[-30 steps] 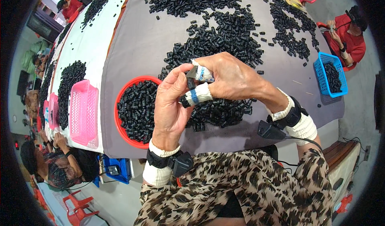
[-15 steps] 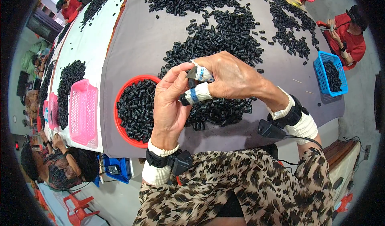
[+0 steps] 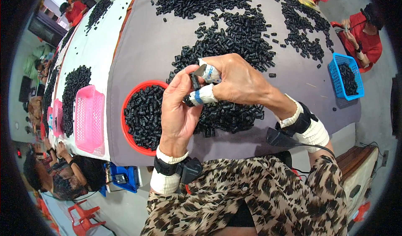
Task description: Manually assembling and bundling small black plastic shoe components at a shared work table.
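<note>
Pinched by the thumb and fingers of my left hand point(image 3: 178, 114) is a small black cylindrical part point(image 3: 195, 82). My right hand point(image 3: 243, 79) grips a small grey blade point(image 3: 200, 71), its flat pointed end at the top of that part. White wrapping covers my right index finger, and a white sleeve with a blue band covers the thumb, which sits close below the part. The blade's handle end is hidden by the fingers. Beneath my hands spreads a large pile of similar black parts point(image 3: 238, 39), and a red basin point(image 3: 126, 127) full of them stands beside my left hand.
A pink basket point(image 3: 89, 120) stands on the white cloth at left, a blue basket point(image 3: 349, 94) holding black parts at far right. The grey table cloth point(image 3: 146, 47) carries more scattered piles. Other people point(image 3: 363, 39) sit around the table.
The black part now shows more fully between my left fingers, where before it was mostly hidden. The blade and right fingertips have shifted slightly. Both hands stay in nearly the same place.
</note>
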Motion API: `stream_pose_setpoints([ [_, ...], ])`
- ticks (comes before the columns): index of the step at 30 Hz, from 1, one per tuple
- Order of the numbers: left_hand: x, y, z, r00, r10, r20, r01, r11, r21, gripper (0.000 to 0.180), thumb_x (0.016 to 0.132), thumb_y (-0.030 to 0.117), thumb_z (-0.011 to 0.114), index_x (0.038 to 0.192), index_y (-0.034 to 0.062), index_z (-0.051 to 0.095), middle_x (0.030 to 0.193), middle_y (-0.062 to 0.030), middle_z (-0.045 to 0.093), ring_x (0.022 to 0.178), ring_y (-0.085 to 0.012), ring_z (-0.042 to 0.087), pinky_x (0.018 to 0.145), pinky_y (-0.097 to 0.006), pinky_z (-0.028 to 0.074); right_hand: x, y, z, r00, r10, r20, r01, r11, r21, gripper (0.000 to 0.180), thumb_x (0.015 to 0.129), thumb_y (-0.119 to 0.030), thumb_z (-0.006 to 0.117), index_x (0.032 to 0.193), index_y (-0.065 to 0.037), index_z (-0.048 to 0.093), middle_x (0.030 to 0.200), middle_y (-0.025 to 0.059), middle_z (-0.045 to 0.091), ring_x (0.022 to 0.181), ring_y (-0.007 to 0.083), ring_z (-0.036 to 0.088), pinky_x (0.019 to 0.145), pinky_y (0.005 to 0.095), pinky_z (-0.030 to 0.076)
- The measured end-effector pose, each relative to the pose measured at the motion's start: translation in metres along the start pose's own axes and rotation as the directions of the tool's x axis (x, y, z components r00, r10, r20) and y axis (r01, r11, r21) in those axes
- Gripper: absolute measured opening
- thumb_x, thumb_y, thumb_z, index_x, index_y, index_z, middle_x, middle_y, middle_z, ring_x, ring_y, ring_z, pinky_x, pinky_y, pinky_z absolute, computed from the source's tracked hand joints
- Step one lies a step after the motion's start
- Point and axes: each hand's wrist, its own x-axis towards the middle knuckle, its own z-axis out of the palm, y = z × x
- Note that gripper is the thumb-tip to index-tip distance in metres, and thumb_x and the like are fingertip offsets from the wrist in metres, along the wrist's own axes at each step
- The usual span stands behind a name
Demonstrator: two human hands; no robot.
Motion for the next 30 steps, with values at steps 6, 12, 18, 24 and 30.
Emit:
stream_pose_setpoints([
  [6, -0.001, 0.003, 0.009, 0.997, 0.014, -0.070, -0.003, 0.988, 0.155, 0.023, 0.081, 0.005, 0.058, 0.104, -0.0012, 0.055, 0.091, -0.0074, 0.061, 0.082, -0.0128, 0.059, 0.076, -0.028, 0.050, -0.002, 0.001, -0.001, 1.000, 0.018, 0.014, -0.019, 0.998, 0.054, 0.032, 0.065, -0.020, 0.066, 0.092, -0.003, 0.063, 0.075, 0.0147, 0.064, 0.065, 0.0247, 0.061, 0.062, 0.0329, 0.047],
  [12, 0.004, 0.001, 0.005, 0.994, -0.007, -0.107, 0.023, 0.989, 0.146, 0.021, 0.081, 0.004, 0.057, 0.101, -0.0017, 0.057, 0.088, -0.0074, 0.062, 0.079, -0.0125, 0.060, 0.074, -0.026, 0.050, -0.002, 0.013, 0.001, 0.999, 0.001, -0.040, -0.002, 1.000, -0.032, 0.029, 0.064, -0.021, 0.067, 0.082, 0.000, 0.061, 0.069, 0.0135, 0.062, 0.060, 0.0222, 0.059, 0.058, 0.0334, 0.046],
  [18, 0.001, -0.001, 0.002, 0.998, 0.026, -0.063, -0.017, 0.990, 0.137, 0.024, 0.087, 0.012, 0.055, 0.106, -0.0027, 0.055, 0.093, -0.0101, 0.062, 0.085, -0.0144, 0.061, 0.076, -0.026, 0.050, -0.002, 0.017, 0.000, 0.999, 0.049, 0.019, -0.051, 0.994, 0.096, 0.029, 0.067, -0.023, 0.074, 0.074, -0.002, 0.056, 0.061, -0.0024, 0.050, 0.058, 0.0068, 0.046, 0.050, 0.0238, 0.038],
  [24, 0.000, 0.001, -0.002, 1.000, 0.000, -0.002, 0.000, 0.990, 0.139, 0.023, 0.086, 0.010, 0.055, 0.106, -0.0023, 0.056, 0.096, -0.0101, 0.062, 0.086, -0.0150, 0.061, 0.077, -0.027, 0.050, 0.000, 0.009, -0.004, 0.994, -0.002, 0.106, 0.000, 1.000, 0.012, 0.032, 0.067, -0.027, 0.074, 0.073, -0.001, 0.056, 0.060, -0.0003, 0.049, 0.056, 0.0096, 0.046, 0.050, 0.0260, 0.038],
  [30, 0.001, 0.001, -0.005, 1.000, 0.021, -0.001, -0.020, 0.985, 0.169, 0.023, 0.086, 0.010, 0.055, 0.106, -0.0019, 0.056, 0.095, -0.0096, 0.062, 0.086, -0.0150, 0.061, 0.078, -0.026, 0.050, 0.002, 0.010, -0.003, 0.989, 0.015, 0.146, -0.014, 1.000, -0.014, 0.031, 0.067, -0.027, 0.073, 0.074, -0.001, 0.058, 0.062, 0.0020, 0.054, 0.057, 0.0119, 0.049, 0.051, 0.0284, 0.039],
])
